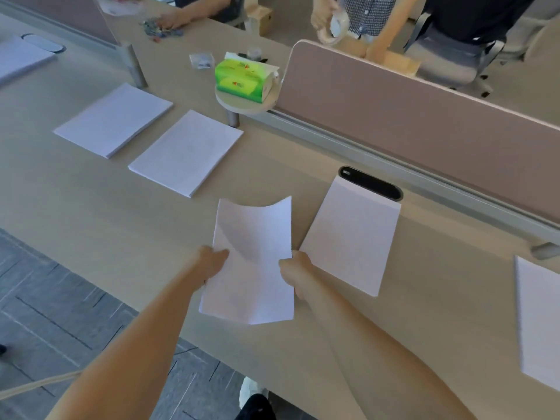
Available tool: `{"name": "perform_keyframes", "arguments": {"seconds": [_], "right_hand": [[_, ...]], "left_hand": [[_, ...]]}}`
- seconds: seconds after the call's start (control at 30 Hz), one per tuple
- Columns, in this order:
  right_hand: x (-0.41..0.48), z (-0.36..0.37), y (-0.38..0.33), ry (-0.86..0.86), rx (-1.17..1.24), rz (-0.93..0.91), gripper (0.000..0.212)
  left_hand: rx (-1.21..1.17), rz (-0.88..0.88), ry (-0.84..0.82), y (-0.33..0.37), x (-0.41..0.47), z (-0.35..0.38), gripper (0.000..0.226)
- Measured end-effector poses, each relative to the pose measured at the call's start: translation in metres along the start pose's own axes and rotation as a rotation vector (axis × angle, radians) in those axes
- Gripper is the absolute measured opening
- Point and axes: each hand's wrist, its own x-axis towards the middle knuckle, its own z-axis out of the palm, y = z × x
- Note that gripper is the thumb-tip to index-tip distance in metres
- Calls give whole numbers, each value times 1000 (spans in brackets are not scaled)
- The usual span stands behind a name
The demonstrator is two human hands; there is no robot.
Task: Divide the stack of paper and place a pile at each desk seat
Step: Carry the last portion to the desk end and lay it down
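Paper sheaf [251, 262] sat mid-frame, lifted off the counter [91, 213], left hand [212, 262] and right hand [295, 272] each with a closed grip on a side edge (top edge sagging). Four piles were already down, nearest pile [351, 237] just right. I'd keep it level and lower it flat.

1. The held sheets of paper [253, 262] are seen as plain white, with a grey shadow across the upper part.
2. The paper piles on the desk [351, 237] are white and unmarked.
3. The desk top [91, 207] is coloured pale beige.
4. The tissue pack [241, 77] is coloured bright green and white.
5. The divider panel [394, 104] is coloured dusty pink.
6. The floor [45, 298] is dark grey, patterned with thin lines.
7. A small blue-and-white check is shown on one person's shirt [368, 13].
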Motion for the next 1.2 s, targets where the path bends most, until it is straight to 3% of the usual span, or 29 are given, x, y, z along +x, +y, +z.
{"name": "perform_keyframes", "arguments": {"seconds": [0.17, 0.37, 0.43, 0.5, 0.63, 0.77, 0.9, 0.93, 1.03, 1.2], "right_hand": [[-36, -74, -3, 73, 86, -220, 28], [-95, -221, 39, 247, 349, -466, 11], [-125, -270, 72, 291, 451, -556, 7], [-151, -314, 117, 354, 520, -616, 5], [-192, -372, 215, 505, 589, -734, 11], [-199, -408, 307, 582, 571, -732, 6], [-186, -425, 384, 548, 574, -600, 10], [-186, -428, 393, 539, 599, -568, 13], [-192, -441, 398, 485, 652, -553, 19], [-186, -460, 401, 441, 625, -541, 17]], "left_hand": [[73, 225, 115, 34, -42, 38, 45], [-53, 580, 231, 99, -171, 148, 50], [-80, 697, 204, 105, -217, 194, 50], [-146, 822, 119, 99, -255, 243, 34], [-437, 901, -35, 68, -316, 338, 24], [-523, 826, -104, 32, -353, 418, 16], [-243, 646, -208, -13, -351, 472, 37], [-193, 601, -225, -20, -354, 479, 37], [-271, 562, -208, -19, -369, 490, 9], [-329, 527, -131, 2, -384, 502, 16]]}}
